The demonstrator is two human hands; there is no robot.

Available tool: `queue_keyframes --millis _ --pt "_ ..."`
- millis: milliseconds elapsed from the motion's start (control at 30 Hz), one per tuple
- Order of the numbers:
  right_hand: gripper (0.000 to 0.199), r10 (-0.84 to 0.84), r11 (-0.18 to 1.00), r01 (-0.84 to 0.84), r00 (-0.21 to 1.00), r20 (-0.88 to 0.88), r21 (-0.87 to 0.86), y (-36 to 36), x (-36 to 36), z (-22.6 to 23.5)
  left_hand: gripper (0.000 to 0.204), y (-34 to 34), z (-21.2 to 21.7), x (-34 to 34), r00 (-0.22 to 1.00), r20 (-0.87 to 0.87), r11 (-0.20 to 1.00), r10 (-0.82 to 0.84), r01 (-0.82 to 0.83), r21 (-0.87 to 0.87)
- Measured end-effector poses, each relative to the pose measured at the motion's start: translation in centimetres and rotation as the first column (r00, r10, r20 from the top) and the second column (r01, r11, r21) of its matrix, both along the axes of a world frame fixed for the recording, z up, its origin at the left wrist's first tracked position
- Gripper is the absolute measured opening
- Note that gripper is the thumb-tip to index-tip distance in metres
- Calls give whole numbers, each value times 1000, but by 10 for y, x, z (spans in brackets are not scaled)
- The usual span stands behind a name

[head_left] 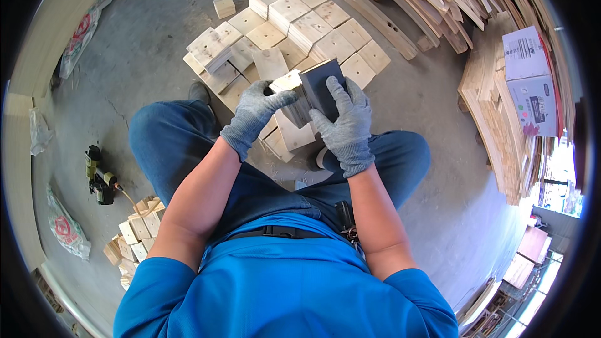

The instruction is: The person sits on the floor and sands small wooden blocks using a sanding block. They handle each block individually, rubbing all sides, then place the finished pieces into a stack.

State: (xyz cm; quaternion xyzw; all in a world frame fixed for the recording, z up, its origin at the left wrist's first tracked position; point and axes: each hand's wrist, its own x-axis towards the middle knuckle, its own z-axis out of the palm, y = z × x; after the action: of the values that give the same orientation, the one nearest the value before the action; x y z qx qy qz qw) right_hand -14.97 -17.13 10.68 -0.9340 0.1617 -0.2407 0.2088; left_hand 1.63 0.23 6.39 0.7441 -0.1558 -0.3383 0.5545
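My left hand (255,112), in a grey knit glove, is closed round a pale wooden block (297,111) with layered sides. My right hand (348,125), gloved likewise, grips a dark flat rectangular block (320,87) with a tan edge; it looks like a sanding block, though I cannot be sure. This dark piece stands tilted against the right side of the wooden block. Both are held up between my knees, above a stack of pale wooden blocks (288,15). Many blocks in the stack have a small dark hole or mark in the middle.
One loose block (224,6) lies behind the stack. To the left are a nail gun-like tool (100,178) with a hose, a smaller block pile (139,228) and a printed sack (67,225). Long boards (432,0) fill the back right, beside a cardboard box (531,81) on timber.
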Motion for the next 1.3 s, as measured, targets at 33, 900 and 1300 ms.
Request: queue_keyframes --millis 33,900,1300 --pt "80 1 1000 -1 1000 -12 -4 2 0 0 79 1 -2 1 1000 -25 1000 9 -9 -6" --pt "80 -167 951 198 976 -141 239 -30 -62 -52 104 1 -11 5 832 518 980 199 -182 -84" --pt "78 -187 949 209 976 -113 234 -32 -63 -50 101 -1 -41 -23 556 827 994 -84 99 35"
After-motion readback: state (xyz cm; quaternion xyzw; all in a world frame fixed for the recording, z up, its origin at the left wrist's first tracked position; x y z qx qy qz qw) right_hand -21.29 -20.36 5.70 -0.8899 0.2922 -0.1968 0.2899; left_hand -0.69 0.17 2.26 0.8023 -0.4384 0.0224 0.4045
